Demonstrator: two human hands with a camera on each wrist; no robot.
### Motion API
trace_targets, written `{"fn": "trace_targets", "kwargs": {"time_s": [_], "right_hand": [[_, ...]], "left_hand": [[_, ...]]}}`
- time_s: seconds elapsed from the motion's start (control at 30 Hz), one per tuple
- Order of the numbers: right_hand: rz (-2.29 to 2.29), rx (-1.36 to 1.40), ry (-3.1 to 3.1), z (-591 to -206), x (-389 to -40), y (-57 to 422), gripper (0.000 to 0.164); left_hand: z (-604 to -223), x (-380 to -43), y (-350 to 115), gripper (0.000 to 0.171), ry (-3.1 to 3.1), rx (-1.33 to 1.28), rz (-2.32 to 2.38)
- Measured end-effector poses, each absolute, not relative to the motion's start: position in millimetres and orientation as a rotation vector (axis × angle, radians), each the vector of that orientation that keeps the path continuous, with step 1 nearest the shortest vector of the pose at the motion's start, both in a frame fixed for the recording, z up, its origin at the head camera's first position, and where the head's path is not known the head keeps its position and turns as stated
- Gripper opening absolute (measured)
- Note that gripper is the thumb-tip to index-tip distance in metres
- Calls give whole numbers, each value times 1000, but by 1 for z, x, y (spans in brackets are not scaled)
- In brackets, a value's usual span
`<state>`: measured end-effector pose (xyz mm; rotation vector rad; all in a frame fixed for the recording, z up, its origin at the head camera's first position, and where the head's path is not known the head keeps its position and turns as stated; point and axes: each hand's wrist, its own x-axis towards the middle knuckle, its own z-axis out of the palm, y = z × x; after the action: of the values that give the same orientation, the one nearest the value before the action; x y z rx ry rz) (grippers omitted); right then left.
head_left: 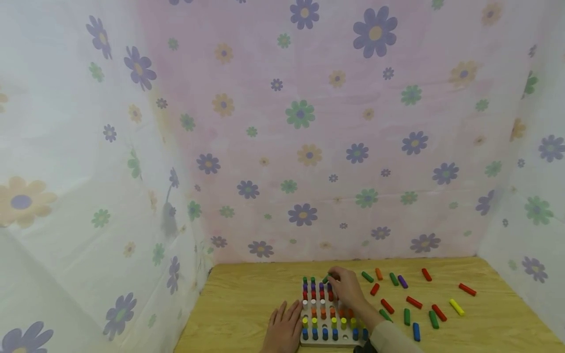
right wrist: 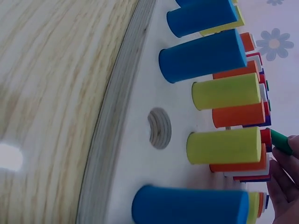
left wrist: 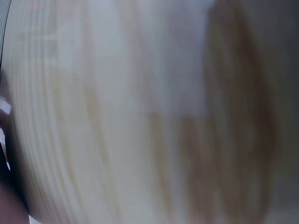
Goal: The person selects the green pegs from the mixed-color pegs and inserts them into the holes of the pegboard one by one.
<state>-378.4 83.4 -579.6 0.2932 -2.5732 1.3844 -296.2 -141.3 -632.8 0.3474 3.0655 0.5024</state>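
I am pinching a green peg (head_left: 326, 278) in my right hand (head_left: 348, 290) near the back row of the board (head_left: 328, 344), left hand (head_left: 283, 327) resting alongside, while many standing pegs (head_left: 324, 334) are filling it, some holes (head_left: 345, 337) are gaping, and loose pegs (head_left: 414, 302) are lying rightward.

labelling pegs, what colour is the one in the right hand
Green peg, clearest in the right wrist view.
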Motion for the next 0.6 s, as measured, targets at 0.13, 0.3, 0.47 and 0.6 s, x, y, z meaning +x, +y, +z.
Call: {"fn": "trace_targets", "kwargs": {"time_s": [0.13,0.3,0.47,0.6], "right_hand": [[1335,278,-2588,-584,-383,79,14],[1274,281,-2609,-584,-387,77,13],[1228,277,-2644,-584,-390,75,13],[1232,274,-2652,-586,-391,73,13]], "left_hand": [[-632,-295,-142,58,3066,364,509],[-634,-296,-142,59,3068,385,535],[-634,-297,-143,57,3056,374,545],[-636,-299,-143,57,3039,347,538]]}}
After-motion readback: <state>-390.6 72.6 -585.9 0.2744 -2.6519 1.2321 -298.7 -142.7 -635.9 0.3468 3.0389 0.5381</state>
